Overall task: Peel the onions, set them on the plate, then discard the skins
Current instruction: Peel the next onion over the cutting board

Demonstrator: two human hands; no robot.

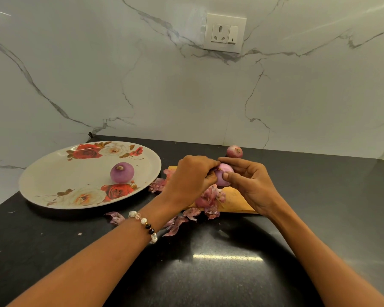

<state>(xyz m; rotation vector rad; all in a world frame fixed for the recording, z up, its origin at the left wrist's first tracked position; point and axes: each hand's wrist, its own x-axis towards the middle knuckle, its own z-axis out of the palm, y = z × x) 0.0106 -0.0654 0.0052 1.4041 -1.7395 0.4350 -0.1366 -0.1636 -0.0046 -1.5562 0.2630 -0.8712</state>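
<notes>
Both hands hold a pale purple onion (222, 176) just above a wooden cutting board (235, 201). My right hand (251, 185) cups it from the right, thumb on its front. My left hand (191, 178) pinches at its left side. A peeled onion (122, 172) rests on the white floral plate (60, 173) at the left. An unpeeled red onion (234, 151) sits on the black counter behind my hands. Loose pink skins (208, 199) lie on the board, with more skins (175, 224) scattered on the counter in front of it.
The black counter (208, 262) meets a white marble wall at the back and left. A wall socket (225, 33) is high on the wall. One skin scrap (115, 217) lies near the plate's front edge.
</notes>
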